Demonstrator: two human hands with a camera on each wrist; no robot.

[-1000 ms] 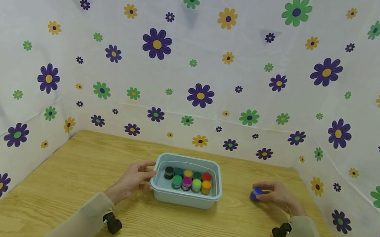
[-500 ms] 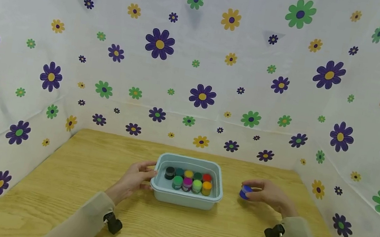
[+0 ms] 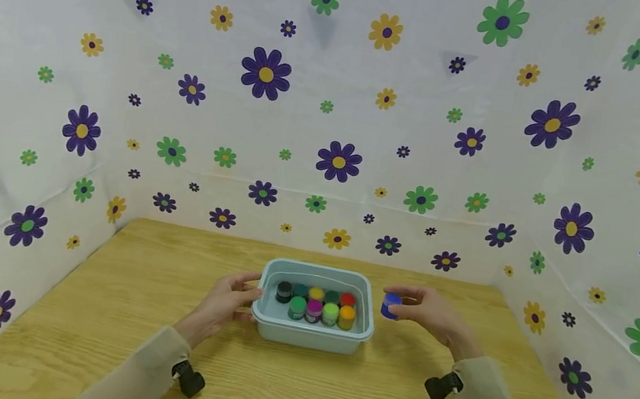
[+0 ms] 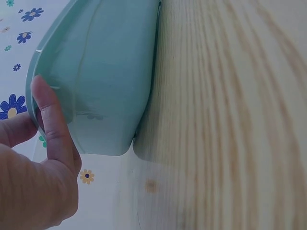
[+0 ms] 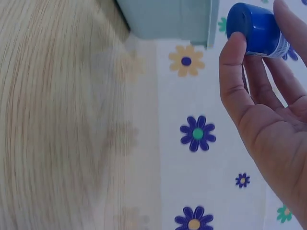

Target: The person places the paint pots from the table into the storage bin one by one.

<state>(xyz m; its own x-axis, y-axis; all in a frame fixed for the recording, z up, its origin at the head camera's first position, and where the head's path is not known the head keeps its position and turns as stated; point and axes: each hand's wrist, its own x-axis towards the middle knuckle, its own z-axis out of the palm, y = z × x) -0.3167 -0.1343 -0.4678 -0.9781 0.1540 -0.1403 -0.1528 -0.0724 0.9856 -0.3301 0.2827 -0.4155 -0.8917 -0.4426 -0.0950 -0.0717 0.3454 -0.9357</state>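
A light blue plastic tub (image 3: pixel 308 337) stands on the wooden table. My left hand (image 3: pixel 222 302) holds its left end at the rim; the left wrist view shows the fingers (image 4: pixel 53 122) against the rim and outer wall. Just right of the tub, my right hand (image 3: pixel 433 315) pinches a small blue paint jar (image 3: pixel 390 306) between thumb and fingers. The right wrist view shows that jar (image 5: pixel 256 29) raised off the table, beside the tub's end. Inside the tub sit several small paint jars, among them a black one (image 3: pixel 284 291), a purple one (image 3: pixel 313 309) and an orange one (image 3: pixel 346 316).
The wood-grain table (image 3: pixel 291 395) extends around the tub. White cloth with printed flowers (image 3: pixel 331 125) hangs behind the table and along both sides. A small black camera sits on each wrist, the left one (image 3: pixel 187 378) and the right one (image 3: pixel 444 387).
My right hand has moved left with the blue paint jar, from the right part of the table up close to the tub, and lifted it. The left hand stays at the tub's rim.
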